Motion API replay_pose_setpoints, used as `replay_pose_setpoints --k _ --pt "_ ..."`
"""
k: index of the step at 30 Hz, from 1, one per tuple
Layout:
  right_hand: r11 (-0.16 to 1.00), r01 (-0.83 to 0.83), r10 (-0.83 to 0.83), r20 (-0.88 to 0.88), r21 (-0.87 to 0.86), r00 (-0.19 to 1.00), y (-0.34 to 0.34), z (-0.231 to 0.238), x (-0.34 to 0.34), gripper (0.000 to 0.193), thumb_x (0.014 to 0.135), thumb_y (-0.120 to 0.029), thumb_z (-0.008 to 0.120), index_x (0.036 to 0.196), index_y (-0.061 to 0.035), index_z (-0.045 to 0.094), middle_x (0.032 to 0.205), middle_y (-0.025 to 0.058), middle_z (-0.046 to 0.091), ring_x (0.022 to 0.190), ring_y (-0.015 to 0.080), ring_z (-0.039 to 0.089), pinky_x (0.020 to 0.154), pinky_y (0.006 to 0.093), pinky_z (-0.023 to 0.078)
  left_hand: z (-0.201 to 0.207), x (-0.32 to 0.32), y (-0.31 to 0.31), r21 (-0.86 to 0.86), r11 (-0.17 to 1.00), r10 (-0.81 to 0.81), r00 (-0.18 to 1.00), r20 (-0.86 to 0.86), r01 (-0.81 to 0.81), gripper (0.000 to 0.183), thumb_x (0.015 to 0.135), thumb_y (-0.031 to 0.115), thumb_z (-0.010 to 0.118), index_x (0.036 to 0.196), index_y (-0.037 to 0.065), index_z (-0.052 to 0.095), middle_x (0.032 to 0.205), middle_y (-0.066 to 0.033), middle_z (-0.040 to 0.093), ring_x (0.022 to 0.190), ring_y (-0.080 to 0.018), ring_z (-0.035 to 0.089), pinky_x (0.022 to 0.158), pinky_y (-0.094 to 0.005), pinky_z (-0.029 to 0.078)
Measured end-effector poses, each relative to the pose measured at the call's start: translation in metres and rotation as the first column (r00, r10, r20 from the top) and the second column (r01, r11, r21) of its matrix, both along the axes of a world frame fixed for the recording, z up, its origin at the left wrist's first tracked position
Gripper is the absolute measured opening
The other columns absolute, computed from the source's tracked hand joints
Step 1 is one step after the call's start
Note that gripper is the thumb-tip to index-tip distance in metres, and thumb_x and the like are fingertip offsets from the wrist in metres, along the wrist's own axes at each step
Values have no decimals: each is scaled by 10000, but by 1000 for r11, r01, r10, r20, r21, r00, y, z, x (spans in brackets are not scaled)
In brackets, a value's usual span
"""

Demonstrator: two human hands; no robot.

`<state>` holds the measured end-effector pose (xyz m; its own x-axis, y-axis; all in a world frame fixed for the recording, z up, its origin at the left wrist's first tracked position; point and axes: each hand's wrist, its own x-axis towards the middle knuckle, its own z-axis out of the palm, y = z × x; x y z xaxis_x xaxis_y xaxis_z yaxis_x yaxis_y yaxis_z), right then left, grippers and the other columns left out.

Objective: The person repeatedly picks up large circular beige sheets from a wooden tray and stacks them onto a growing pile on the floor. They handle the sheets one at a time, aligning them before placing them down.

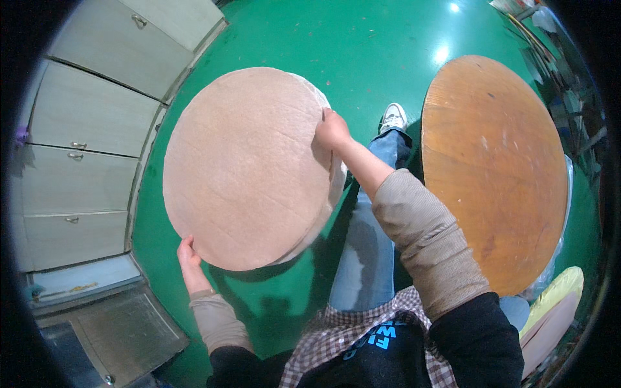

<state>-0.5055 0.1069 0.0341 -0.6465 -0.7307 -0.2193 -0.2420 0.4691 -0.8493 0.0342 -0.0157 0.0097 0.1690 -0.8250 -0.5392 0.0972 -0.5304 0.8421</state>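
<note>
Between my hands is a broad stack of thin round beige sheets, with faint crease lines across the top one. Several pale layers show along its right edge. It is above the green floor and casts a shadow. My left hand grips the rim at the lower left; the thumb lies near the top and the other fingers are mostly hidden. At the upper right of the rim, my right hand is closed round the edge, its fingertips out of sight underneath.
A round brown wooden tabletop stands close on my right. White cabinets with small metal handles line the left, above a metal-coloured box. Yellow and pink rounded pieces are at the lower right. Assorted clutter fills the upper right.
</note>
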Motion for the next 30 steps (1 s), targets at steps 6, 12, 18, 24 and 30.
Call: replay_pose_setpoints --k 6,12,18,24,30 --pt "964 236 -142 520 -119 842 72 0 -41 592 849 -252 536 1345 19 361 1394 206 366 1290 301 360 1035 383 324 -7 22 -5 38 997 -61 983 -174 69 139 825 36 539 962 16 533 980 -113 592 945 -245 567 864 -405 471" --pt "884 409 -34 842 -226 538 297 30 -43 480 934 -212 488 1314 52 360 1233 202 515 1099 276 551 891 388 471 25 1 34 -385 919 290 813 505 -88 388 830 38 552 1199 -40 461 1144 -159 538 998 -260 544 885 -384 431" --pt "741 662 -352 777 -110 523 477 93 15 450 942 -210 475 1285 64 381 1124 235 576 975 290 621 807 357 525 84 -145 120 -702 517 303 663 685 489 496 832 -19 521 1307 0 381 1334 -165 412 1203 -280 426 1005 -388 332" --pt "520 787 -416 706 -333 574 572 128 74 409 940 -207 491 1245 58 428 1094 191 607 970 249 628 790 317 518 97 -343 235 -644 270 -472 681 560 716 401 833 -29 502 1232 -22 465 1339 -145 422 1185 -253 452 980 -341 365" --pt "152 887 -605 669 -436 432 691 152 128 336 931 -168 491 1184 53 477 1036 182 628 896 243 647 769 323 526 156 -420 405 -798 -19 -953 231 197 603 284 864 -29 477 1143 -35 530 1281 -146 489 1150 -204 484 975 -324 378"
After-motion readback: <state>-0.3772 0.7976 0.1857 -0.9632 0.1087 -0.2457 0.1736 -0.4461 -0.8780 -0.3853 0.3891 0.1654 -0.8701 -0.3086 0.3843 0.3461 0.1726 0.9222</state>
